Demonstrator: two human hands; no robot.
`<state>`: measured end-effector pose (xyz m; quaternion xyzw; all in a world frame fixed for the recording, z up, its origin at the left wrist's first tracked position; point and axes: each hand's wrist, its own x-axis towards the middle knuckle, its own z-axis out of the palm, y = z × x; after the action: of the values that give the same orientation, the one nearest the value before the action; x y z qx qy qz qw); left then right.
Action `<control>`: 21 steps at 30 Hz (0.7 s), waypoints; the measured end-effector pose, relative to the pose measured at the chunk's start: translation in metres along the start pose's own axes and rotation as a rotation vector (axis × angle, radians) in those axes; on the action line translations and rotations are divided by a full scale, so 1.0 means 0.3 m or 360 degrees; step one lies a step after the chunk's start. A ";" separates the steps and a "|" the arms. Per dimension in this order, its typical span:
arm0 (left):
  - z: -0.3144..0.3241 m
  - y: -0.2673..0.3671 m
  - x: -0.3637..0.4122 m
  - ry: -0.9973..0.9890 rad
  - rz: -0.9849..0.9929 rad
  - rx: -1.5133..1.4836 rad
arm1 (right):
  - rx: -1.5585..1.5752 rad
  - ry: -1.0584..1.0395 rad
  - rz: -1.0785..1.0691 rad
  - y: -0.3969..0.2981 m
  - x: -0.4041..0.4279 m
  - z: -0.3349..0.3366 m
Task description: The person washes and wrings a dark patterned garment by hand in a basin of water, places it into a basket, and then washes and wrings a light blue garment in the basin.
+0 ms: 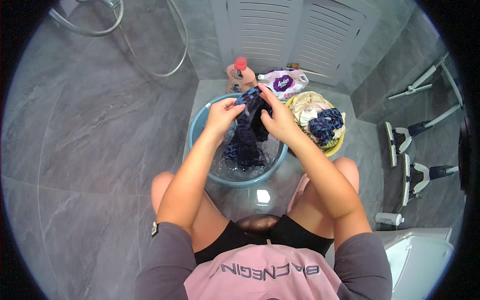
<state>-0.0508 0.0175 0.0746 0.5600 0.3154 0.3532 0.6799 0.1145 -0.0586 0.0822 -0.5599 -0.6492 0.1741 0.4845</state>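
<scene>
A wet dark blue and black patterned cloth [245, 138] hangs from both hands down into a round blue basin [242, 183] of water. My left hand [225, 114] pinches its upper left edge between thumb and fingers. On the other side, my right hand [276, 114] grips the upper right edge with its fingers near the top. The cloth's lower part lies in the water. Close to my right hand, a yellow basin [337, 148] holds a heap of pale fabrics, with a bunched blue and black patterned cloth [325, 125] on top.
Behind the basins stand a pink bottle with a red cap [242, 77] and a white and purple jug [284, 82]. A metal shower hose [183, 37] hangs at upper left. Flat mops [407, 176] lean on the right wall, above a white bottle [389, 218] and a white toilet [420, 258].
</scene>
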 end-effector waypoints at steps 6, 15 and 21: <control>0.028 -0.027 -0.069 -0.0589 -0.0132 -0.0238 | -0.0569 -0.0143 -0.0039 0.053 -0.040 0.046; -0.076 -0.036 -0.063 0.0375 0.0261 0.1895 | -0.0484 -0.0533 0.0331 0.236 -0.020 -0.013; -0.210 -0.101 -0.068 0.0448 0.0609 0.2210 | 0.0681 -0.0149 0.0672 0.115 0.026 -0.094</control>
<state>-0.1102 0.0306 0.0347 0.8564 0.4474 0.2532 0.0479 0.1579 -0.0497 0.0723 -0.5591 -0.4885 0.4296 0.5140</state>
